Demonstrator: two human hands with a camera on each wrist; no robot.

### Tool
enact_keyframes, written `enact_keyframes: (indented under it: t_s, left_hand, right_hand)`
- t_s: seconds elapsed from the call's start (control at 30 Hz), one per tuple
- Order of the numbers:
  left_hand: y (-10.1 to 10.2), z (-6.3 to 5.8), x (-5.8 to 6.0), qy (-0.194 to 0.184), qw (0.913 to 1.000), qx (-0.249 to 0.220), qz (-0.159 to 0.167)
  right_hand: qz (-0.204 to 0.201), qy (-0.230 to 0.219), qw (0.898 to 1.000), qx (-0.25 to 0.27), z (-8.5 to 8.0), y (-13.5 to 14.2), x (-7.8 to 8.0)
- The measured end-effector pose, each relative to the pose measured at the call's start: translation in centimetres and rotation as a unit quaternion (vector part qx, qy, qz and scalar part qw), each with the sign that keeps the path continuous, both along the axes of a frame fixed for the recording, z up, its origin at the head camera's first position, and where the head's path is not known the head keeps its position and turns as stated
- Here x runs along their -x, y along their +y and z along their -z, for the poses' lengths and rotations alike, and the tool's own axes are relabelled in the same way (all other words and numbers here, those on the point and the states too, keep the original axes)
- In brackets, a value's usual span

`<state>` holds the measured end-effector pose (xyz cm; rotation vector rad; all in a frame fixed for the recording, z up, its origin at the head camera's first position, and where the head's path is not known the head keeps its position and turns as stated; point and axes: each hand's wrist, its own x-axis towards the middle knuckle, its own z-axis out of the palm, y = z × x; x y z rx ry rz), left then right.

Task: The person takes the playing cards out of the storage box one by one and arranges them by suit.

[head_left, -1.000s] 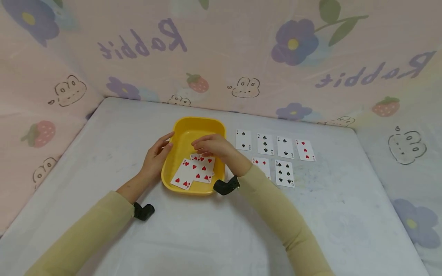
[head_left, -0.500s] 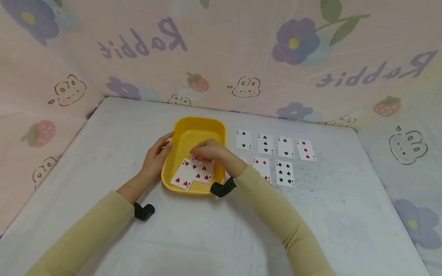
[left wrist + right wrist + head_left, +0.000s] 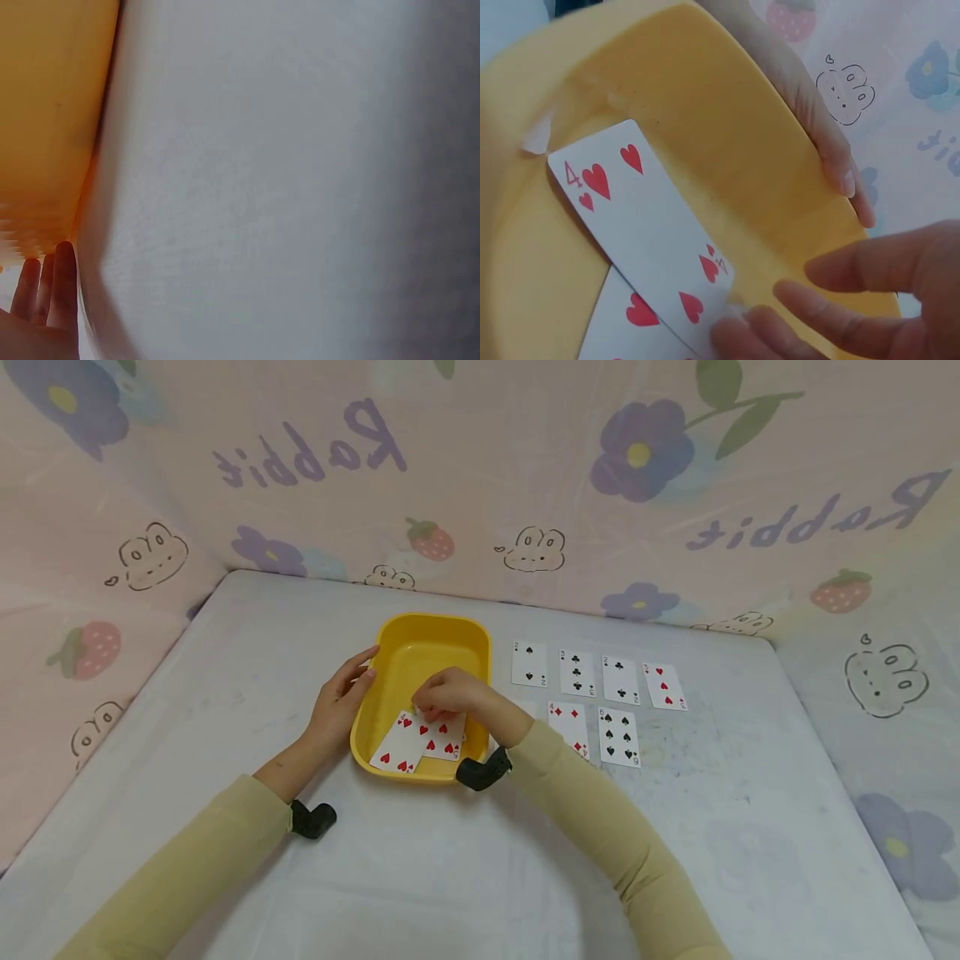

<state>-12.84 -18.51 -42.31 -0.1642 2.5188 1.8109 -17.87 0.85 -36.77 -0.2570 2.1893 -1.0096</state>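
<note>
Against the left outer wall of a yellow tray [image 3: 363, 727], my left hand [image 3: 337, 703] rests with straight fingers. Those fingertips [image 3: 64, 262] show along the tray's side in the left wrist view. My right hand [image 3: 454, 692] is down inside the tray, over the upper part of the cards. Its lower fingers reach the end of the four of hearts [image 3: 641, 217], while the thumb stays apart from them in the right wrist view. The four of hearts lies slanted over a five of hearts [image 3: 444, 745], whose top the right hand hides.
Right of the tray, playing cards lie face up in two rows, among them a two of spades [image 3: 529, 663], three of hearts [image 3: 663, 686], four of diamonds [image 3: 567, 727] and six of spades [image 3: 618, 737]. A patterned cloth [image 3: 480, 468] stands behind the white table [image 3: 420, 877].
My right hand has come down onto the cards with its fingers drawn in. The four of hearts has shifted slightly and turned. The left hand has stayed in place.
</note>
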Motion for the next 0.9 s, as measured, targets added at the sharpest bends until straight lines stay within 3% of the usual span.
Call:
enact_keyframes:
  t_s: [0.33,0.9]
  left_hand:
    - [0.02,0.02,0.04,0.000,1.0000,-0.001,-0.004]
    - [0.14,-0.01,0.07,0.006,0.9999,0.006,-0.006]
  right_hand:
    - [-0.002,0.000,1.000,-0.016,-0.04,-0.24,-0.21]
    - [-0.032,0.013,0.999,0.012,0.55,0.22,-0.20]
